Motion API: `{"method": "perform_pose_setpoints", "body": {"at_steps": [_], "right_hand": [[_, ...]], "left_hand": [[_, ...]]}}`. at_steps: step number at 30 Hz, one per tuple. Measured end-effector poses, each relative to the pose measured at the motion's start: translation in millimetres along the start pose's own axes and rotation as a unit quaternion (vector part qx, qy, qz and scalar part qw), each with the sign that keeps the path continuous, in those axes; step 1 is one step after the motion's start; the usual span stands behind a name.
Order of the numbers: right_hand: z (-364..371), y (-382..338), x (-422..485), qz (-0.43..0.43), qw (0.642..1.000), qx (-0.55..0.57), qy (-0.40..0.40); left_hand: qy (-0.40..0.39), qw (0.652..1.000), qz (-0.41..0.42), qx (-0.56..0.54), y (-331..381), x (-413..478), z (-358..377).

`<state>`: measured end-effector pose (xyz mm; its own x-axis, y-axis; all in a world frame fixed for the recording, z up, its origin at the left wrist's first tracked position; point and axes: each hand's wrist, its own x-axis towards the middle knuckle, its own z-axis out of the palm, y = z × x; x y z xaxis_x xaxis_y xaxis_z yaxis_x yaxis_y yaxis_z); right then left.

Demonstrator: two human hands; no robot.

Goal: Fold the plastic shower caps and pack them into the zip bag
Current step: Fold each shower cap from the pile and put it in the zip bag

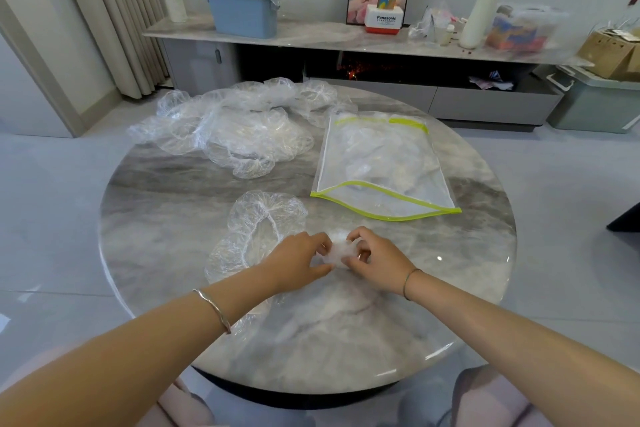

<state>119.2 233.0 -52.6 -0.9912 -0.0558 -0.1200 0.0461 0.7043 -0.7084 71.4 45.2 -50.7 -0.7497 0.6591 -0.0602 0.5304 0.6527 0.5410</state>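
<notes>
A small folded shower cap (341, 248), a bunched white wad of clear plastic, sits between my two hands just above the round marble table (166, 198). My left hand (299, 262) pinches its left side and my right hand (372, 258) pinches its right side. Another clear shower cap (256, 229) lies spread open on the table under and beside my left wrist. A heap of several clear shower caps (239, 128) lies at the far left of the table. The zip bag (381, 166), clear with yellow-green edging, lies flat at the right with folded caps inside.
Behind the table runs a low marble-topped cabinet (311, 36) carrying a blue lidded bin (242, 9), a Panasonic box (383, 20), a white roll (476, 21) and plastic containers. Curtains (114, 10) hang at the left. A green storage box (595, 100) stands on the floor at the right.
</notes>
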Motion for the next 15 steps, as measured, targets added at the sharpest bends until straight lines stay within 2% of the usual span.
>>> {"method": "perform_pose_setpoints", "body": {"at_steps": [4, 8, 15], "right_hand": [[4.7, -0.9, 2.8, 0.092, 0.989, 0.113, 0.003], [8.9, -3.4, 4.9, 0.15, 0.982, 0.117, 0.009], [7.8, -3.6, 11.4, 0.192, 0.974, 0.11, 0.044]], "left_hand": [[-0.003, 0.99, -0.078, -0.119, 2.0, 1.6, 2.8], [0.008, 0.988, -0.095, -0.123, 0.5, 4.0, 8.2], [0.01, 0.987, -0.106, -0.122, 1.5, 9.8, 9.4]]}}
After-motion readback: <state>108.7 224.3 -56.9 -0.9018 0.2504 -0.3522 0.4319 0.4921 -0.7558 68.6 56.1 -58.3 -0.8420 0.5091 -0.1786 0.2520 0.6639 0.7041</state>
